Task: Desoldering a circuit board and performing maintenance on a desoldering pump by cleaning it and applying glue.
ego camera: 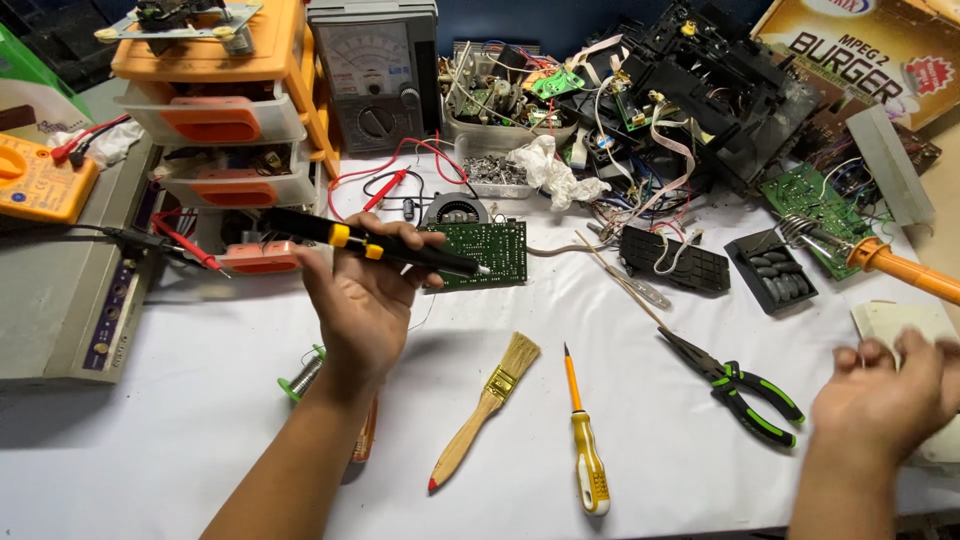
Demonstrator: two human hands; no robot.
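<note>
My left hand (365, 300) is raised over the white table and grips a black tool with yellow bands (365, 243), its tip pointing right at a green circuit board (482, 252) lying flat on the table. My right hand (885, 395) rests at the right edge, fingers bent on a pale flat pad (905, 322). Whether it holds anything I cannot tell. Green-handled pliers (745, 385) lie just left of the right hand.
A wooden brush (487, 408) and a yellow screwdriver (584, 450) lie in front. An orange-handled soldering iron (890, 262) sits at right. Orange drawers (225, 110), an analog meter (375, 75), a solder spool (303, 378) and a heap of black parts and wires (690, 100) crowd the back.
</note>
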